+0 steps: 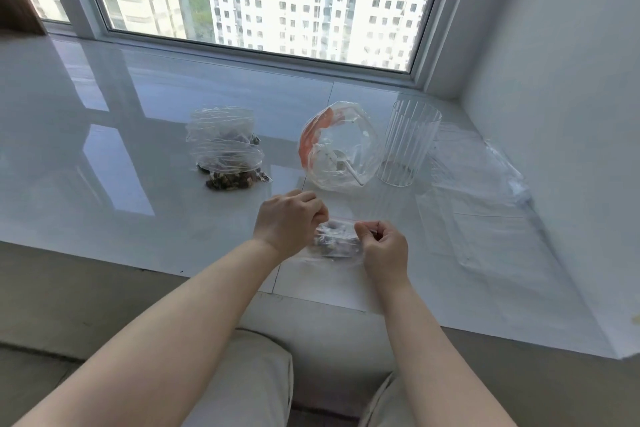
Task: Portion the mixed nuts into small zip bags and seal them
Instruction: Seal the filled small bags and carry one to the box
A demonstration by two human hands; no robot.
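Small clear zip bag of mixed nuts (pixel 337 239) sits at the near edge of the white sill (pixel 138 149); our left hand (pixel 289 220) and right hand (pixel 384 248) pinch its red-lined top. Light, floppy, slippery film, we'd grip the zip strip corners.

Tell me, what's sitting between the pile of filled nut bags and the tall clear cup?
In the head view, a big clear bag with an orange strip sits between the filled bags and the ribbed cup, a white scoop inside.
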